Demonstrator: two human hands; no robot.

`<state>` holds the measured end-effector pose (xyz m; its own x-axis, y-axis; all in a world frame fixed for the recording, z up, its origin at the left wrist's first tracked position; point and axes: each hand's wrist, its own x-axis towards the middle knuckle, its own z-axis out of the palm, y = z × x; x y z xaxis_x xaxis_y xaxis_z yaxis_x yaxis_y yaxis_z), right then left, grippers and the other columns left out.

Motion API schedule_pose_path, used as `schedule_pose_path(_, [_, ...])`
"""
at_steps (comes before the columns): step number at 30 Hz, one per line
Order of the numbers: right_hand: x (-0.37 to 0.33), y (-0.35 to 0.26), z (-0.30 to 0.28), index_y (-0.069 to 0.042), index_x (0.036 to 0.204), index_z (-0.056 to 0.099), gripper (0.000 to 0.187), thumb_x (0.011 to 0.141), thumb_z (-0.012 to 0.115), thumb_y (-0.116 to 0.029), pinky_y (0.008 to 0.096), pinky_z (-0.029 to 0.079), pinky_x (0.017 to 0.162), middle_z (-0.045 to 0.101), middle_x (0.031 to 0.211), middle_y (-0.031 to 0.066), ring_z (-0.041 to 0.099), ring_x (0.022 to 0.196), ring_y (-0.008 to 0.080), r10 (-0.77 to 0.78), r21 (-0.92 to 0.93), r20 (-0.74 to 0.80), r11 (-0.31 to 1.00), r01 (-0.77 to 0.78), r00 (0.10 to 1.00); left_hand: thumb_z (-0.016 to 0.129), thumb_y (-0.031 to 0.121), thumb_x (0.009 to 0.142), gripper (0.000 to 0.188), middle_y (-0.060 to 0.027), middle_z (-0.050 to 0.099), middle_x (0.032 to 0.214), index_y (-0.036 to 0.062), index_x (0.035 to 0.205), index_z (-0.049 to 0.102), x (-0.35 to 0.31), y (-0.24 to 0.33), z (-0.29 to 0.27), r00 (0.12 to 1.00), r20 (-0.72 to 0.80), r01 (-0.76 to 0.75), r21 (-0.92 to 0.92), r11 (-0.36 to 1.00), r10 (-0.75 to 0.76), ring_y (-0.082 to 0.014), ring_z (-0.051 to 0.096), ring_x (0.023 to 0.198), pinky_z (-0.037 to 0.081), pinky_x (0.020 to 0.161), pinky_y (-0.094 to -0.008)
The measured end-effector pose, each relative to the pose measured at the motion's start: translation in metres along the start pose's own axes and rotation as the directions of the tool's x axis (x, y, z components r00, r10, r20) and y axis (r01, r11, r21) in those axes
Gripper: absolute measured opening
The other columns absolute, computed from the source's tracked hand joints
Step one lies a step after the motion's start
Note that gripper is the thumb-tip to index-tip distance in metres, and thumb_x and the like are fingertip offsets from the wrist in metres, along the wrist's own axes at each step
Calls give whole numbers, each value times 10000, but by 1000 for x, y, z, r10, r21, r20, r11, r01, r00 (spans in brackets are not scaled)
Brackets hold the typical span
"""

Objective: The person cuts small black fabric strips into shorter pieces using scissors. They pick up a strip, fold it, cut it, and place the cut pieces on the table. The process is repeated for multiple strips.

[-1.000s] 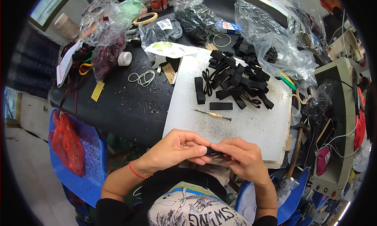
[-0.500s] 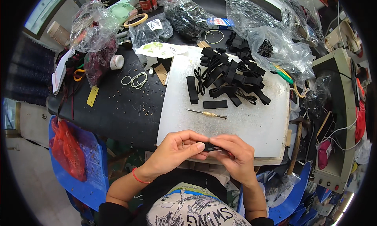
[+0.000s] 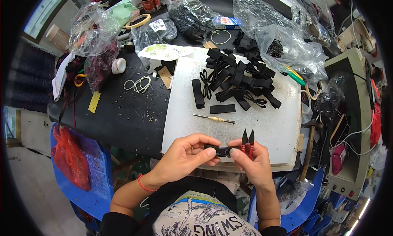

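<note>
A short black band with a dark shiny middle is stretched between my hands, just over the board's near edge. Its left end is pinched between the thumb and fingers of my left hand. My right hand grips the other end and also carries red-handled thread snips, whose two black blades stand apart and point away from me. Beyond my hands lies a thin tool with a pale handle. A pile of folded black elastic bands covers the far part of the white board.
Clear plastic bags crowd the back of the black table. Coiled pale cord, a white jar and small scattered bits lie left. A hammer rests right of the board. Blue chairs stand at both sides.
My right hand has turned and shifted slightly right, bringing the snips' blades into view. The band now shows stretched between my hands, which were closer together before.
</note>
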<state>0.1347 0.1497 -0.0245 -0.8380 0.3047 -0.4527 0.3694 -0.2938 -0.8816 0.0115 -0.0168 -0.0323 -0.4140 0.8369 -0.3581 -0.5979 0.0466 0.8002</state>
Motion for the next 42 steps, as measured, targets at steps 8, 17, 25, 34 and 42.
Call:
schedule_pose_path(8, [-2,7,10,1,1005,616,215,825,696,-88,183,395,528,608,766,-8,503,605,38,-38,9,-31,999,38,999,621,37,877,215,-127,665,879,-79,1058,611,-1,3,-4,996,12,92,-3,996,-92,-150,667,774,553,720,-241])
schedule_pose_path(17, [-1,0,28,10,922,624,133,801,676,-7,255,440,530,619,787,106,560,592,129,-371,-555,-152,799,232,916,672,81,837,201,-92,664,777,-60,976,637,6,16,-5,988,-151,104,445,889,-40,-94,615,668,501,609,-215])
schedule_pose_path(25, [10,14,14,-2,920,636,144,782,672,11,263,438,525,505,844,92,525,642,154,-582,-736,-211,623,264,785,688,5,743,190,-93,580,856,30,930,665,5,-6,-14,774,-42,-187,938,291,632,-275,569,759,475,645,-339])
schedule_pose_path(34, [-5,36,14,-30,1047,664,488,575,664,96,262,439,480,568,873,65,508,574,141,-703,-788,95,380,485,705,703,27,702,372,-70,609,1170,27,1071,654,-9,-25,-8,742,361,-359,925,-120,565,-253,554,1048,434,792,-339])
schedule_pose_path(42, [3,36,15,-34,1064,658,497,573,697,31,263,435,483,589,940,50,522,606,152,-686,-816,142,326,476,714,661,114,760,285,-49,600,1208,28,1032,672,-7,-31,-14,761,410,-326,912,-251,503,-221,554,1077,398,802,-322])
